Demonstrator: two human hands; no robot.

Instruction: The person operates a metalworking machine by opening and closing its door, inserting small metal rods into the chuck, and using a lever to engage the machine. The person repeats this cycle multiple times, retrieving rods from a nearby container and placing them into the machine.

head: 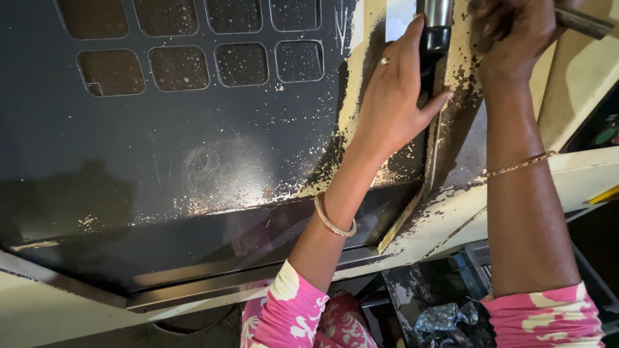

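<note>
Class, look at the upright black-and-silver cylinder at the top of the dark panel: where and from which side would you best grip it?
Probably on the black lower section of the cylinder, wrapping from its left side as the left hand does. It stands upright, and the right hand crowds the other side.

1 head view looks down, close, along both forearms onto a dark panel (193, 148).

Broad dark panel (193, 161) open leftward, raised cream ridge (445, 129) between hands

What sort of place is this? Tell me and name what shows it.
Probably a factory or workshop. A large dark machine panel with chipped cream paint fills the view, the left hand grips a black-and-metal handle, and control buttons show at right.
</note>
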